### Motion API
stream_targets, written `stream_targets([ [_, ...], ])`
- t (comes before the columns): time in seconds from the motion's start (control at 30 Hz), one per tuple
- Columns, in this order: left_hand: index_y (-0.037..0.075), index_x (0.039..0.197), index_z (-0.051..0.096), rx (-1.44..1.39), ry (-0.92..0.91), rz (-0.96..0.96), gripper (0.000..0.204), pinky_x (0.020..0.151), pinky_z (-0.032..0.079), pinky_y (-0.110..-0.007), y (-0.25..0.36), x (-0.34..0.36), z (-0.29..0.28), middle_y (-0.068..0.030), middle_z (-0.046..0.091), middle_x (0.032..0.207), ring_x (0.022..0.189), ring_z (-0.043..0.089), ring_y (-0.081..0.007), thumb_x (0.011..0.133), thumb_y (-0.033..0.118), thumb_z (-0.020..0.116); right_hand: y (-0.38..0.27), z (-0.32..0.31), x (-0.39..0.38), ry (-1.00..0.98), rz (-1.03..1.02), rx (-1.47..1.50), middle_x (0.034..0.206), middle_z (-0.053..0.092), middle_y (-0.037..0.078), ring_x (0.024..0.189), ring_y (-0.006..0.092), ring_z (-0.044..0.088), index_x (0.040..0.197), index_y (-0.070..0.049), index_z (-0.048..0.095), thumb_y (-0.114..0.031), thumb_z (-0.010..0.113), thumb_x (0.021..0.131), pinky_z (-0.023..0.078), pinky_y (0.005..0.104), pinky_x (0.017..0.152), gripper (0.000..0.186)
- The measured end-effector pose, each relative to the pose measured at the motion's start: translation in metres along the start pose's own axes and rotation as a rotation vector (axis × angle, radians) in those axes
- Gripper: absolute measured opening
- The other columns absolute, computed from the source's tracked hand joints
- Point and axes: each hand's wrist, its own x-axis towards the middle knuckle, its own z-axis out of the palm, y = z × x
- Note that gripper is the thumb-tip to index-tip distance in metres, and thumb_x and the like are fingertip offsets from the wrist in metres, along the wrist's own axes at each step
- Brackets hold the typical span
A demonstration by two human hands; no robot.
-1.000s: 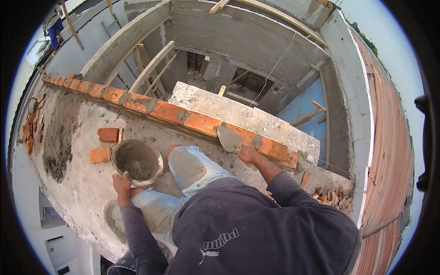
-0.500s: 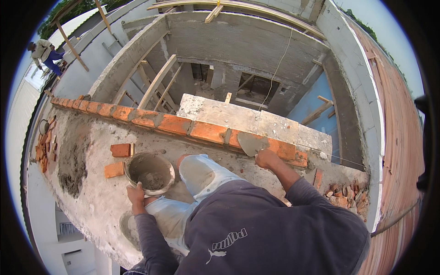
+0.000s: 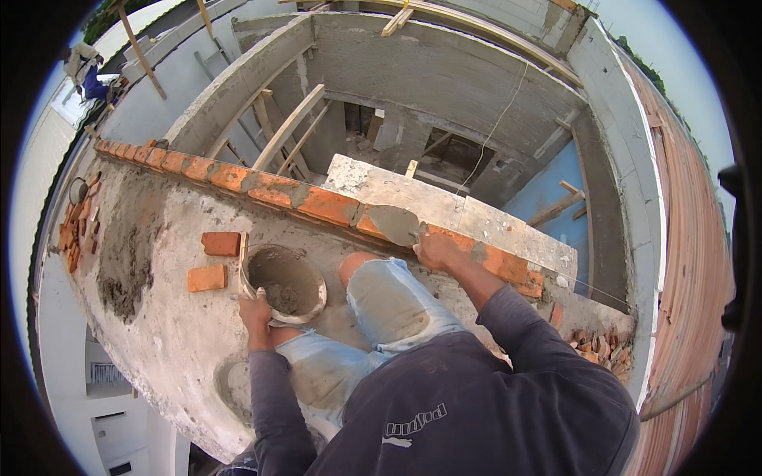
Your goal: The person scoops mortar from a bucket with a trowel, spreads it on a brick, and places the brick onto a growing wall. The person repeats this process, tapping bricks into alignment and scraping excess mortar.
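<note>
My left hand [image 3: 255, 316] is closed at the near left rim of a round bucket [image 3: 319, 297], which has grey mortar [image 3: 282, 297] in its bottom. A narrow wooden strip [image 3: 244, 258] runs along the bucket's left side down to my fingers; whether they also touch it I cannot tell. In my right hand [image 3: 436, 251] is a trowel [image 3: 394, 224], its handle hidden in my fist. The mortar-grey blade lies flat over the top of a row of orange bricks [image 3: 325, 206] with mortar joints. Two loose bricks, one reddish [image 3: 221, 243] and one orange [image 3: 207, 278], lie left of the bucket.
Beyond the brick row, the ledge drops into a deep, grey-walled room [image 3: 444, 71] with timber props. A taut string runs along the row. Mortar [image 3: 127, 270] and broken bricks [image 3: 79, 226] lie left, more brick rubble [image 3: 607, 349] right. Another person [image 3: 87, 71] works far left.
The trowel has slid left along the brick row with my right hand. My left hand and the bucket have shifted right, away from the loose bricks, and more of the wooden strip shows.
</note>
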Motion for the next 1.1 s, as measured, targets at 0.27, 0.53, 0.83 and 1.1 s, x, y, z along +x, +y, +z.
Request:
stream_targets([
  [0.27, -0.005, 0.137, 0.051, 0.079, -0.006, 0.067, 0.065, 0.100, 0.050, -0.050, 0.004, 0.006, -0.006, -0.0342, 0.066, 0.122, 0.117, 0.064, -0.0488, 0.092, 0.036, 0.074, -0.091, 0.014, 0.053, -0.294, -0.075, -0.407, 0.111, 0.075, 0.021, 0.101, 0.0325, 0.075, 0.111, 0.004, 0.075, -0.013, 0.061, 0.091, 0.061, 0.0451, 0.084, 0.030],
  [0.53, -0.006, 0.137, 0.051, -0.127, -0.063, 0.000, 0.060, 0.099, 0.051, -0.048, -0.014, -0.011, -0.022, -0.0345, 0.066, 0.121, 0.117, 0.064, -0.0490, 0.093, 0.027, 0.075, -0.094, 0.020, 0.051, -0.389, 0.110, -0.090, 0.096, 0.075, 0.026, 0.081, 0.0366, 0.076, 0.095, 0.009, 0.075, -0.021, 0.054, 0.094, 0.060, 0.0468, 0.080, 0.037],
  [0.83, -0.007, 0.121, 0.057, 0.032, -0.084, 0.160, 0.048, 0.092, 0.052, -0.050, 0.009, 0.006, -0.022, -0.0351, 0.067, 0.112, 0.109, 0.066, -0.0505, 0.092, 0.027, 0.075, -0.054, -0.043, 0.095, -0.505, 0.158, -0.086, 0.096, 0.075, 0.025, 0.082, 0.0335, 0.076, 0.098, 0.009, 0.074, -0.026, 0.049, 0.094, 0.059, 0.0455, 0.083, 0.043],
  [1.1, -0.002, 0.116, 0.056, 0.181, -0.283, 0.198, 0.038, 0.083, 0.053, -0.052, 0.064, 0.019, -0.021, -0.0329, 0.069, 0.101, 0.099, 0.068, -0.0510, 0.092, 0.019, 0.074, -0.017, -0.128, 0.216, -0.607, 0.109, -0.320, 0.098, 0.075, 0.019, 0.083, 0.0304, 0.073, 0.109, 0.004, 0.072, -0.031, 0.055, 0.091, 0.058, 0.0434, 0.075, 0.044],
])
